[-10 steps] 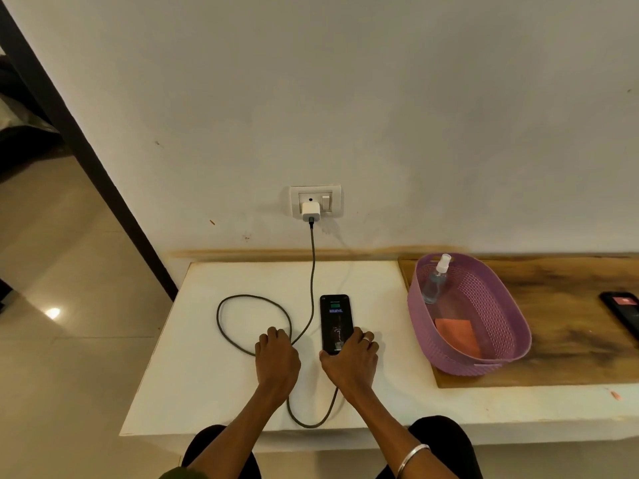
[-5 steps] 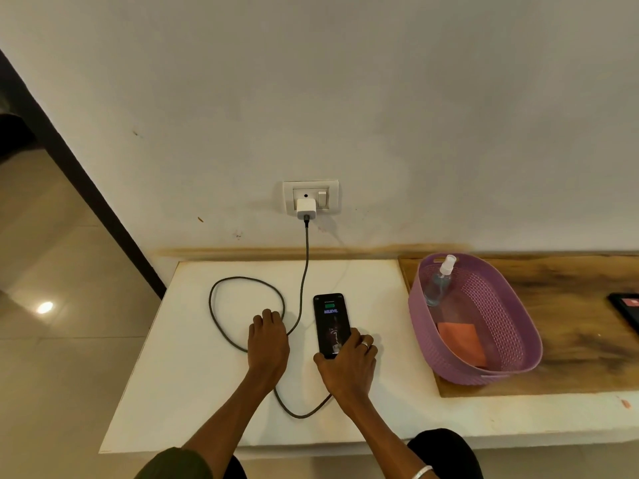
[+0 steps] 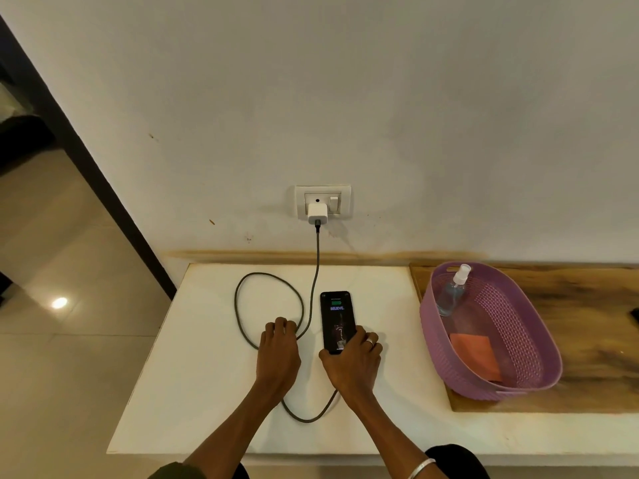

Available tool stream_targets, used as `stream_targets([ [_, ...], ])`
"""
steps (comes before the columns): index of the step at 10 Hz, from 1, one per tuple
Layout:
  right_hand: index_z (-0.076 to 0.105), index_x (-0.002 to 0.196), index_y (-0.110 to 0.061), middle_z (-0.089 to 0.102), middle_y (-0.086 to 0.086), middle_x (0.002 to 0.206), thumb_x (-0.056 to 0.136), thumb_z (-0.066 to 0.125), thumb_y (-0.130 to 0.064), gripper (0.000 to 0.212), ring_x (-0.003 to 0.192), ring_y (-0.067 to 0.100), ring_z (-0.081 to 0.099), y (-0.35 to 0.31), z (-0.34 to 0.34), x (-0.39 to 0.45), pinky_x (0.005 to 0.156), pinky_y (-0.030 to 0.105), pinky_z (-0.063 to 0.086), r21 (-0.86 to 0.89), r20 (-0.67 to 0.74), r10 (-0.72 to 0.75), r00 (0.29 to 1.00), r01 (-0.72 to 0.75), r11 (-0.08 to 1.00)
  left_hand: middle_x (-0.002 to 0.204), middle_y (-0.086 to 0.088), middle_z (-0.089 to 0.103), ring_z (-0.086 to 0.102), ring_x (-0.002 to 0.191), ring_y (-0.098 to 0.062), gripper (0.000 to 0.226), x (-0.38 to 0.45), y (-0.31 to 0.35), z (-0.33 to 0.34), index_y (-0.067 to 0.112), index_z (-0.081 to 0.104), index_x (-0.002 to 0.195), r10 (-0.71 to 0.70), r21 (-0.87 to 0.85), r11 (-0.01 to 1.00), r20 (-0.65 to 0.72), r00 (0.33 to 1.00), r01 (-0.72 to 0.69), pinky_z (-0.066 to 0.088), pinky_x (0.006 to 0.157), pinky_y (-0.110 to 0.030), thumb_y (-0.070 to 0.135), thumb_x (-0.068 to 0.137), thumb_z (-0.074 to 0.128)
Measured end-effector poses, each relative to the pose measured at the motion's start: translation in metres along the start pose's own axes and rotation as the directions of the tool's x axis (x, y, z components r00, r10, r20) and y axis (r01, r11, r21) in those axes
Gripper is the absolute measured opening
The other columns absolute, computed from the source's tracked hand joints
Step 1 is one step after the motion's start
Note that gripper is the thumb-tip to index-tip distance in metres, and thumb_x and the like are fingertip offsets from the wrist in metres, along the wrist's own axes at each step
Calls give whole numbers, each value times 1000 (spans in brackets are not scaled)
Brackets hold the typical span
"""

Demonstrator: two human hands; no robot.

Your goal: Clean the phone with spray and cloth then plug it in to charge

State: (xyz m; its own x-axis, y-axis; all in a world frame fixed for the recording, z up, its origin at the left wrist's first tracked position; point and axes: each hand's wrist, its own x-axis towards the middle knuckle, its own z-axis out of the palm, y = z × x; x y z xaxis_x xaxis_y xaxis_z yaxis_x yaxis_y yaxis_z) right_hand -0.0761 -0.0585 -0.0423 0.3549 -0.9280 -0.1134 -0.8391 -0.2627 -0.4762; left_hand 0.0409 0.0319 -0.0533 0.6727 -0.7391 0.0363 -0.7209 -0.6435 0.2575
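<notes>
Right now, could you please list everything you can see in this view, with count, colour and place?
black smartphone: one, screen lit, flat on the white table, cable end under the right hand.
grey charging cable: one, looped on the table, running up to the charger.
white charger plug: one, in the white wall socket.
white table: one, against the wall.
purple plastic basket: one, on the wooden board at right.
clear spray bottle: one, white nozzle, leaning inside the basket.
orange cloth: one, folded, on the basket floor.
left hand: fingers curled on the cable loop.
right hand: holds the phone's near end.
</notes>
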Motion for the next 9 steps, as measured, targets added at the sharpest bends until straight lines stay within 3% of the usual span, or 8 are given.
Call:
stream_targets([
  [4, 26, 141, -16, 39, 8, 138, 69, 68, -65, 96, 125, 23, 41, -1, -4, 4, 101, 33, 45, -5, 29, -17, 999, 17, 1000, 143, -8, 49, 47, 131, -26, 55, -20, 4, -3, 12, 45, 142, -78, -40, 996, -20, 997, 77, 41, 109, -35, 32, 93, 56],
  [7, 30, 137, -15, 41, 9, 136, 71, 67, -61, 88, 122, 22, 42, 0, -12, 8, 98, 30, 45, -12, 11, -2, 1000, 2, 1000, 138, -3, 51, 48, 125, -19, 43, -21, -4, -6, 15, 45, 141, -58, -53, 997, -13, 998, 57, 41, 104, -29, 21, 99, 44],
  [9, 28, 140, -15, 39, 10, 138, 71, 63, -69, 95, 125, 24, 41, 3, -17, 14, 101, 33, 44, -22, 19, -10, 1000, 11, 1000, 140, -1, 51, 49, 126, -19, 62, -21, -5, -5, 15, 39, 146, -28, -79, 997, -5, 1000, 28, 41, 105, -30, 48, 93, 47],
])
